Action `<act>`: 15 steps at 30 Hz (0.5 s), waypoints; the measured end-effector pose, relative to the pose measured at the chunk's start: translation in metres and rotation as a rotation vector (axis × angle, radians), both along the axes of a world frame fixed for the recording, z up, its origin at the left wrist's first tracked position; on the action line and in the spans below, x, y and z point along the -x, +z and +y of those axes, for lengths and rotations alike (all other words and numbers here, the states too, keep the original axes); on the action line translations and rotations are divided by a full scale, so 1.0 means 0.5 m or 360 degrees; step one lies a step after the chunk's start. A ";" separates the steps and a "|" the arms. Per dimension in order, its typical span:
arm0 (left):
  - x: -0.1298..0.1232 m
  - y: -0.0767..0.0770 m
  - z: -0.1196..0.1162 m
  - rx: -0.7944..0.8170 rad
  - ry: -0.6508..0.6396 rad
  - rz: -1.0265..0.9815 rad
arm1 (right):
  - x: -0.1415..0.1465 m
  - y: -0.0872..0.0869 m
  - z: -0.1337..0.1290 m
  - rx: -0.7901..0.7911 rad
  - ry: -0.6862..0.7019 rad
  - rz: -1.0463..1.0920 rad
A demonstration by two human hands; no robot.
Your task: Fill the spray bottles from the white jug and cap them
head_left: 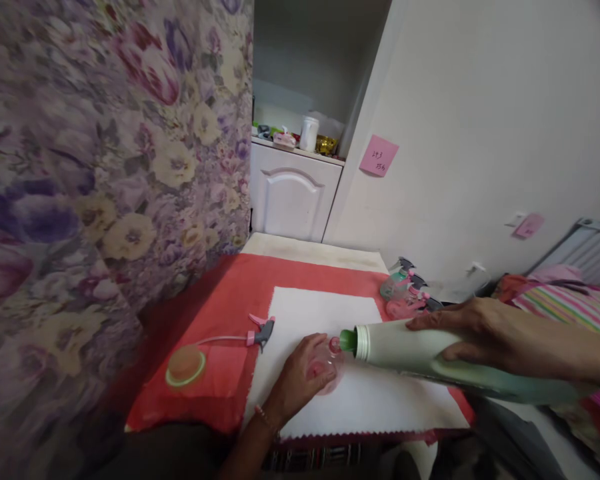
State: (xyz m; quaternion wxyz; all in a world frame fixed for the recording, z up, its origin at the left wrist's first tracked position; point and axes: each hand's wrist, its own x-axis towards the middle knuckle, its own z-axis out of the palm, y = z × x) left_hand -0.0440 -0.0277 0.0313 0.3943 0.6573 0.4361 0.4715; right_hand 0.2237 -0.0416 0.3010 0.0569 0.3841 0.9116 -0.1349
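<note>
My left hand [300,380] is closed around a clear pink spray bottle [333,373] without its top, on a white cloth [380,407]. My right hand [495,337] grips a large pale green bottle [405,347], tipped nearly level. Its green spout [349,341] lies at the mouth of the pink bottle; whether liquid is flowing I cannot tell. Left of the white cloth lies a grey and pink spray trigger [263,333] with a thin tube. The tube reaches toward an orange round cap with a green rim [186,367].
Several spray bottles [400,287] stand at the table's back right corner, by the wall. A red cloth [210,293] covers the table under the white one. A floral curtain [130,167] hangs on the left. Striped bedding [565,300] lies at right.
</note>
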 end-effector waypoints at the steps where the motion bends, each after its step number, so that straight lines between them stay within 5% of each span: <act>1: 0.000 0.001 0.000 -0.0001 0.0000 -0.0002 | 0.000 0.000 0.000 -0.0003 0.0005 0.0010; 15: -0.002 -0.003 -0.002 0.0066 -0.0010 -0.0110 | 0.000 -0.001 0.001 -0.0022 0.0000 -0.0032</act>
